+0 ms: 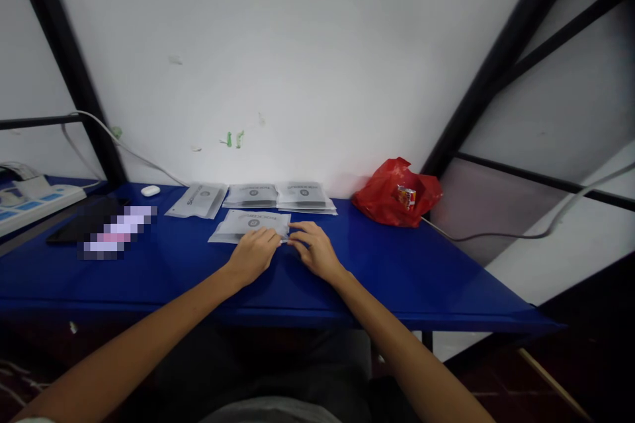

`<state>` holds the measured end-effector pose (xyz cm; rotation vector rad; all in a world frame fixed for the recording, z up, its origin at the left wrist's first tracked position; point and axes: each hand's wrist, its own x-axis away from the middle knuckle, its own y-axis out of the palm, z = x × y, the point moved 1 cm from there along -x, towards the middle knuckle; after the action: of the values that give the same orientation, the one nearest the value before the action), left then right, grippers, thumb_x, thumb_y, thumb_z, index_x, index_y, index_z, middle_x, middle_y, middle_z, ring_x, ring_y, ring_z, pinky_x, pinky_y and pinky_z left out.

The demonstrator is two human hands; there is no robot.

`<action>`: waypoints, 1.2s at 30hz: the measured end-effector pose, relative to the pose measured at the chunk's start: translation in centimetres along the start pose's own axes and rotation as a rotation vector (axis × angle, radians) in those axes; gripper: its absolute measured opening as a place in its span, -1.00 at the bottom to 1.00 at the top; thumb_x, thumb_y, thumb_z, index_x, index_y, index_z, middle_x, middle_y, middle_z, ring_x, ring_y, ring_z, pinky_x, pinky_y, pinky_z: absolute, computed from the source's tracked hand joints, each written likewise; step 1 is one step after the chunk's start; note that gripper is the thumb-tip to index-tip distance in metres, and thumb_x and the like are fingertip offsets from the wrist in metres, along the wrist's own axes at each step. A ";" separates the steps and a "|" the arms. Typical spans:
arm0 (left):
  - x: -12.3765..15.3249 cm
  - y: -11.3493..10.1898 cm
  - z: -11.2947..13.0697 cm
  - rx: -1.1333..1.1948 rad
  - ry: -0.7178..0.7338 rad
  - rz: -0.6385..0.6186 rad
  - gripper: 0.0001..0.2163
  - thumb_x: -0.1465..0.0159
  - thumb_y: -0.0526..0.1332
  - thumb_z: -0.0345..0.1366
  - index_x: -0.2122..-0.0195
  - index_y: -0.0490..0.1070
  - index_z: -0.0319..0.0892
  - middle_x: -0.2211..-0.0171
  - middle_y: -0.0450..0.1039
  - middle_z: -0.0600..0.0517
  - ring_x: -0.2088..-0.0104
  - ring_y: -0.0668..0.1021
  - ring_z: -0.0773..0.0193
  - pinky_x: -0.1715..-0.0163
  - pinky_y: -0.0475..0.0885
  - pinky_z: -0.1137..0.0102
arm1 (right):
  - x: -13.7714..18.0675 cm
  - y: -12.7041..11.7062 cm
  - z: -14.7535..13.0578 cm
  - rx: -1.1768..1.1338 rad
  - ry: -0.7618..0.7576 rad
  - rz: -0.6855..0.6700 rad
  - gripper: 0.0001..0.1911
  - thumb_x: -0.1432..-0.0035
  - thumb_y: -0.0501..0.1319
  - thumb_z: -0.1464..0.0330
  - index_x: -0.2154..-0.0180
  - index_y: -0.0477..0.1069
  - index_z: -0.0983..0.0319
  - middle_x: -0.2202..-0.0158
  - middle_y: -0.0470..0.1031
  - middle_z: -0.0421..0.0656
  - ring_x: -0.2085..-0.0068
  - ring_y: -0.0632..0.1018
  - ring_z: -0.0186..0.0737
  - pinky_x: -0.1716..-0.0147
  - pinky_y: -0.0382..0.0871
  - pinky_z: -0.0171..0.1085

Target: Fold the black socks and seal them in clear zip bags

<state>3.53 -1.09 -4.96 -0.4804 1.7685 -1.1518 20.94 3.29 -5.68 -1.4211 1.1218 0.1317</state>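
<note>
A frosted plastic zip bag (pixel 238 219) with a dark printed logo lies in front of me on the blue table. My left hand (pixel 255 252) rests over its near right part, fingers closed on the near edge. At the bag's right end, my right hand (pixel 315 251) has its thumb and fingers closed around the edge near the corner. Behind it are more frosted bags: one at the left (pixel 199 201), a middle pile (pixel 251 195) and a right pile (pixel 305 196). What is inside the bags cannot be made out.
A crumpled red plastic bag (pixel 391 195) sits at the back right, with a cable running beside it. On the left are a white earphone case (pixel 150 191), a dark flat device (pixel 82 221) and a white power strip (pixel 44 201). The white wall (pixel 307 66) borders the blue table (pixel 397 277).
</note>
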 end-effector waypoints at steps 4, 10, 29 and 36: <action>0.9 -0.2 -0.9 -0.031 -0.017 -0.015 -0.78 -0.34 -0.06 -0.39 0.28 0.37 -0.21 0.34 0.42 -0.04 0.26 0.44 0.20 0.29 0.29 0.31 | 0.0 0.0 -0.1 0.007 0.007 -0.005 -0.85 -0.17 0.13 0.42 0.31 0.48 0.15 0.07 0.48 -0.11 0.07 0.44 -0.13 0.10 0.33 -0.09; 1.5 -0.4 -1.4 -0.072 -0.015 -0.021 -0.80 -0.34 -0.05 -0.39 0.27 0.36 -0.22 0.33 0.41 -0.03 0.25 0.44 0.20 0.29 0.28 0.32 | -0.1 0.0 -0.2 0.007 -0.006 -0.012 -0.85 -0.17 0.12 0.44 0.30 0.46 0.17 0.06 0.48 -0.11 0.07 0.44 -0.14 0.09 0.32 -0.10; 0.6 0.4 -1.1 -0.177 0.112 -0.046 -0.84 -0.32 -0.02 -0.42 0.24 0.34 -0.20 0.33 0.41 -0.01 0.27 0.45 0.19 0.34 0.28 0.32 | -0.6 0.2 -1.9 0.054 -0.065 -0.063 -0.82 -0.16 0.10 0.47 0.31 0.47 0.17 0.02 0.46 -0.09 0.05 0.44 -0.10 0.13 0.33 -0.09; 1.0 -0.4 -1.3 -0.182 0.152 -0.076 -0.84 -0.29 0.00 -0.48 0.23 0.34 -0.20 0.32 0.41 -0.01 0.25 0.44 0.20 0.34 0.26 0.33 | -0.7 -0.1 -2.6 0.017 -0.060 -0.075 -0.82 -0.09 0.10 0.54 0.37 0.43 0.20 0.02 0.45 -0.09 0.04 0.42 -0.12 0.12 0.32 -0.10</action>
<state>1.82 -1.37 -4.94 -0.5858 2.0130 -1.1095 19.30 1.48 -4.50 -1.4326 1.0172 0.1104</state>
